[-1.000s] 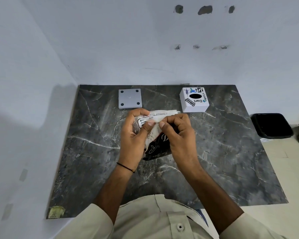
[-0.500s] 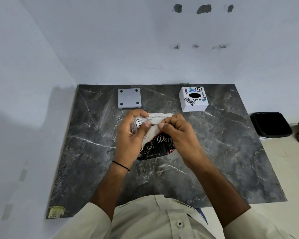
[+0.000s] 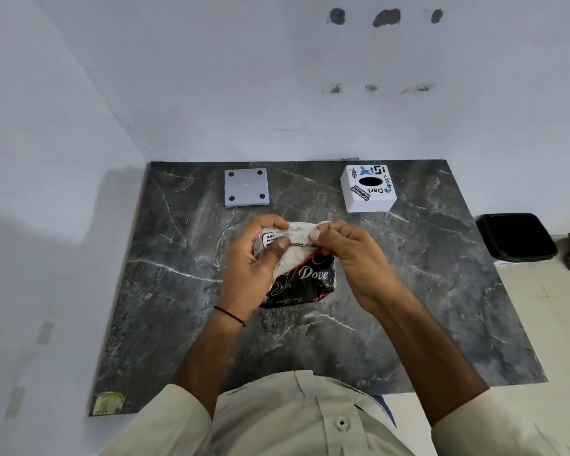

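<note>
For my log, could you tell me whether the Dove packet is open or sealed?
Seemingly sealed: left hand and right hand pinch the white top edge of the Dove packet; no tear shows where visible.
</note>
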